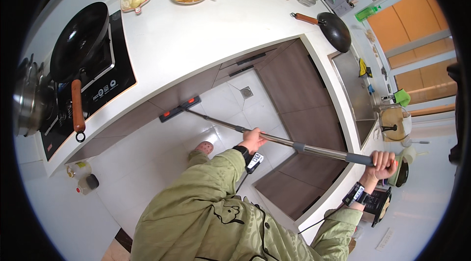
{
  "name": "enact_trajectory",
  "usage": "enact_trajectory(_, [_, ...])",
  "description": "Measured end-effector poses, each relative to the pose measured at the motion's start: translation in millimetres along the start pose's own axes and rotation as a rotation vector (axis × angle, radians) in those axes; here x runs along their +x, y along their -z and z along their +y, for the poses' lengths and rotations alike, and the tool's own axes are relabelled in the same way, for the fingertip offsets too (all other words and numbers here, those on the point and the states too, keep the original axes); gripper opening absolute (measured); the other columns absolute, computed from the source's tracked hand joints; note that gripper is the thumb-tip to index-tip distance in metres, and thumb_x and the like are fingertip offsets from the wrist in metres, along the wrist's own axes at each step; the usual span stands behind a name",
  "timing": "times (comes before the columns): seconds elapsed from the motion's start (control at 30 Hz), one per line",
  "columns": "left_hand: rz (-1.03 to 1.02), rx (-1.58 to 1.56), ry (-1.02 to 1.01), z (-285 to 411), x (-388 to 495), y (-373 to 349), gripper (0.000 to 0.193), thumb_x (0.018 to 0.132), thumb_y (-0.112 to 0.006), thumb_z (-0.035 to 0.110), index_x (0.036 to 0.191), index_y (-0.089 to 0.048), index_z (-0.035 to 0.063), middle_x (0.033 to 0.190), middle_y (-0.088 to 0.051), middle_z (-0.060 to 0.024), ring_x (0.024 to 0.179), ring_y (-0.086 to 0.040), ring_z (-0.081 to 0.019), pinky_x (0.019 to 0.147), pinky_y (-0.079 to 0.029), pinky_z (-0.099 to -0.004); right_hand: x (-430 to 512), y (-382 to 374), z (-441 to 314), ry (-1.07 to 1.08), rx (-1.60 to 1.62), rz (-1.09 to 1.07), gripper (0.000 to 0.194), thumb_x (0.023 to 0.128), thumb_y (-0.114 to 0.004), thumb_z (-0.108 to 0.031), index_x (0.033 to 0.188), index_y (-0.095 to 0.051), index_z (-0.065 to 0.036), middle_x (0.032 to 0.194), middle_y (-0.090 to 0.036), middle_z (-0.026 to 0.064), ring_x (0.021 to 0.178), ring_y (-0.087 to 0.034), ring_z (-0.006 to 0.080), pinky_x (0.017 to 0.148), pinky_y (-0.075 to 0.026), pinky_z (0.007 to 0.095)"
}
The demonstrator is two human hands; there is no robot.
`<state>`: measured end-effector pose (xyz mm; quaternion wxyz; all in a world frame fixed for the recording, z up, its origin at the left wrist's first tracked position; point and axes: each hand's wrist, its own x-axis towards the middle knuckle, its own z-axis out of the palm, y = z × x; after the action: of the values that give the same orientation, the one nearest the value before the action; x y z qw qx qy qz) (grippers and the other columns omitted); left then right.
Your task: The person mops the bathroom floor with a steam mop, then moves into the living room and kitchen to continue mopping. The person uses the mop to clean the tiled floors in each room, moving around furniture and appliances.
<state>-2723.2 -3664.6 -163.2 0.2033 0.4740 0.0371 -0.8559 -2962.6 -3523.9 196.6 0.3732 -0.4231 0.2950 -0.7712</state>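
Note:
A flat mop with a metal telescopic pole [270,138] runs slantwise across the view. Its dark rectangular head [179,109] with orange clips rests on the light tiled floor against the base of the cabinets. My left hand [253,140] is closed round the middle of the pole. Up at the grey end grip, my right hand [382,164] holds the pole with the fingers wrapped over it. Both wrists wear black straps with small devices and cables. One pink clog [204,147] shows on the floor below the mop head.
White counter [176,40] surrounds the floor on several sides, above brown cabinets [300,88]. A black wok [79,44] sits on the cooktop at left, its handle jutting over the edge. Bottles [87,183] stand at lower left; a floor drain [246,92] lies beyond the mop.

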Motion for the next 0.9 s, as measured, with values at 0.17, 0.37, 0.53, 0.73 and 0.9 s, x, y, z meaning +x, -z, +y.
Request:
enact_trajectory(0.17, [0.091, -0.037, -0.015, 37, -9, 83, 0.016, 0.082, -0.05, 0.017, 0.09, -0.052, 0.0036, 0.09, -0.059, -0.0099, 0.086, -0.058, -0.024, 0.079, -0.047, -0.0402, 11, -22, 69, -0.099, 0.057, 0.073, 0.023, 0.082, -0.048, -0.023, 0.063, -0.038, -0.015, 0.044, -0.036, -0.0037, 0.035, -0.034, 0.0085, 0.042, -0.031, 0.0238])
enact_trajectory(0.37, [0.339, -0.138, -0.205, 84, -8, 219, 0.018, 0.082, -0.046, 0.013, 0.091, -0.052, -0.0009, 0.084, -0.059, -0.0146, 0.075, -0.061, -0.0263, 0.063, -0.051, -0.0395, -11, -78, 187, -0.269, 0.15, 0.214, 0.024, 0.079, -0.047, -0.025, 0.06, -0.037, -0.016, 0.044, -0.033, -0.0043, 0.036, -0.031, 0.009, 0.043, -0.032, 0.0262])
enact_trajectory(0.53, [0.469, 0.04, -0.294, 124, -27, 349, 0.022, 0.081, -0.046, 0.018, 0.082, -0.054, -0.0031, 0.072, -0.058, -0.0173, 0.06, -0.06, -0.0285, 0.045, -0.048, -0.0375, -51, -139, 256, -0.454, 0.101, 0.142, 0.024, 0.076, -0.048, -0.02, 0.056, -0.037, -0.012, 0.046, -0.038, -0.0001, 0.044, -0.04, 0.0147, 0.058, -0.044, 0.0353])
enact_trajectory(0.73, [0.559, -0.023, -0.352, 148, -38, 428, 0.02, 0.079, -0.046, 0.017, 0.08, -0.053, -0.0021, 0.072, -0.059, -0.0181, 0.055, -0.058, -0.0319, 0.044, -0.046, -0.0394, -72, -187, 269, -0.551, 0.244, -0.07, 0.017, 0.076, -0.052, -0.013, 0.063, -0.042, -0.01, 0.054, -0.045, 0.0034, 0.056, -0.048, 0.0183, 0.072, -0.044, 0.0388])
enact_trajectory(0.9, [0.598, -0.192, -0.321, 149, -53, 450, 0.012, 0.076, -0.044, 0.014, 0.074, -0.047, 0.0033, 0.07, -0.051, -0.0095, 0.067, -0.053, -0.0258, 0.06, -0.047, -0.0427, -78, -208, 223, -0.539, 0.129, -0.356, 0.012, 0.074, -0.057, -0.003, 0.065, -0.049, -0.006, 0.062, -0.052, 0.0063, 0.065, -0.054, 0.0204, 0.076, -0.044, 0.0404])
